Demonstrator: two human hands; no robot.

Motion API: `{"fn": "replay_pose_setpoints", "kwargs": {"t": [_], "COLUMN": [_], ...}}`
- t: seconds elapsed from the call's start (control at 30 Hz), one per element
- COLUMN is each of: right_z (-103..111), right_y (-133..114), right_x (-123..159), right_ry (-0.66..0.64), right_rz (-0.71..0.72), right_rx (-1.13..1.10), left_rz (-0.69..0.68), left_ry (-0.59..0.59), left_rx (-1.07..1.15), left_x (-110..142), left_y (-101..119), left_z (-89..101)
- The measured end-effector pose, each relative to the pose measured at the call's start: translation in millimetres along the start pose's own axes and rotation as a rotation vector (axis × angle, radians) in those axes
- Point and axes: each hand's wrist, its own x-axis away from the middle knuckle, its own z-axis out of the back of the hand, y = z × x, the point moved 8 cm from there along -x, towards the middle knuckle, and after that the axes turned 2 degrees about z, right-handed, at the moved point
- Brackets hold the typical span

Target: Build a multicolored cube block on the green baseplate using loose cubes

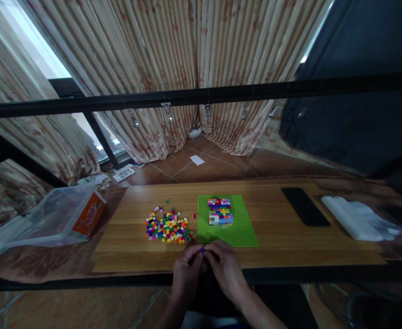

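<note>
Both hands meet at the table's front edge, just below the green baseplate (245,233). My left hand (187,267) and my right hand (226,265) are closed, fingertips together, pinching a small blue toy brick (202,250) between them. Fingers cover most of it, so its exact shape is hidden. On the baseplate stands a block built of many coloured bricks (220,211), with white and pale blue at its near side. Left of the plate lies a heap of loose bricks (169,226) in mixed colours. A short orange and dark piece (194,216) lies between heap and plate.
A black phone-like slab (305,207) lies on the wooden table (121,246) at the right, beside a white packet (351,219). At the left stands a clear plastic box (60,212) with an orange label. A dark rail (221,94) crosses beyond the table, before curtains.
</note>
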Motion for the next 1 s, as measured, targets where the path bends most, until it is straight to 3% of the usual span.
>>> {"fn": "replay_pose_setpoints", "kwargs": {"t": [0.07,0.2,0.33,0.63,1.0], "right_z": [7,43,65,59,56], "right_y": [3,13,18,13,17], "right_x": [-2,-17,-42,-67,-62], "right_ry": [0.023,0.22,0.233,0.133,0.191], "right_rz": [0.017,0.044,0.11,0.182,0.179], "right_rx": [-0.005,0.144,0.295,0.451,0.402], "left_rz": [-0.008,-0.019,-0.02,-0.014,-0.035], "left_ry": [0.003,0.004,0.0,-0.017,-0.009], "left_rx": [-0.024,-0.104,-0.145,-0.21,-0.282], "left_x": [0,2,3,5,6], "left_y": [-1,-3,-4,0,2], "left_z": [0.9,1.8,1.5,1.8,1.7]}}
